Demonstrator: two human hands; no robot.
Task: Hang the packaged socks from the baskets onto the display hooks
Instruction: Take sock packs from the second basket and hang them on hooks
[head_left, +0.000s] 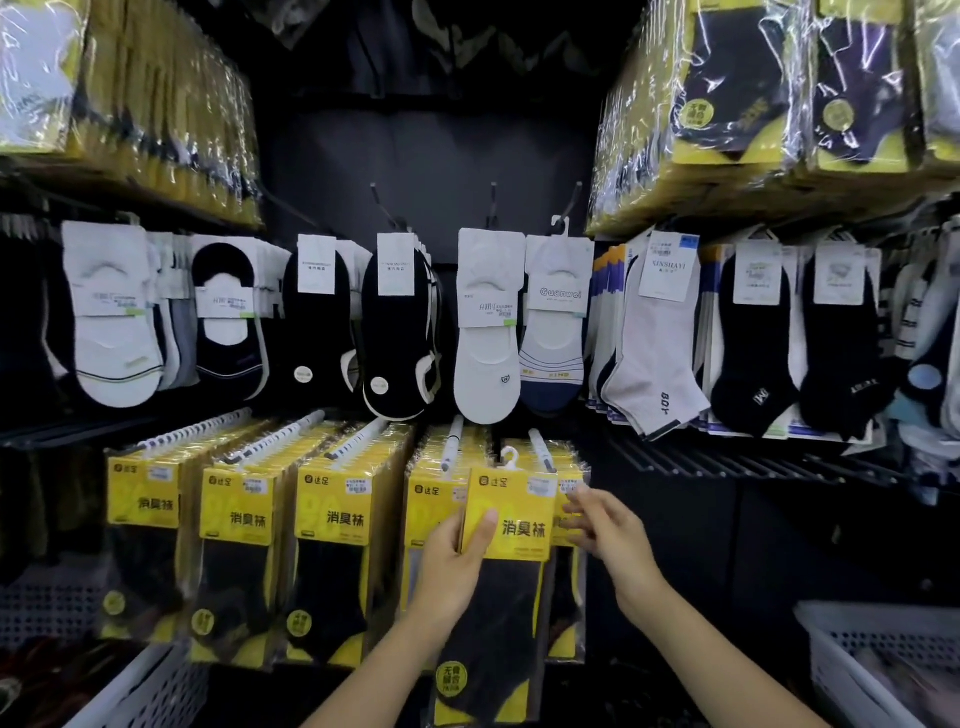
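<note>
Well, some parts are hard to see: the top middle of the frame is just dark, the two arms are cut off at the bottom edge, and the small price stickers are too blurry to read. The left hand (457, 564) holds a sock pack (511, 592) in the lower middle, with the thumb pressed on the yellow card in front and the other fingers hidden behind it. The pack's little white hanger (510, 458) sticks up just left of a white display hook (540, 449), and I cannot tell if it is on the hook or not. The right hand (605, 525) is just right of the pack with its fingers spread loose and holding nothing; the fingertips are blurry, so I cannot tell if they touch the hanging packs (567, 597) behind. Those packs hide the back of the hooks. A white basket (883, 654) is cut off at the lower right corner, and what lies in it is a blur; another basket (145, 691) is cut off at the lower left. The held pack says "消臭袜" in big black letters, and so do the yellow packs (337, 525) in the row to its left. Higher up, a white sock (556, 332) has a card that says "Guanwei", and a grey sock (657, 358) says "BOY" under a card that says "XINSHAYI"
</note>
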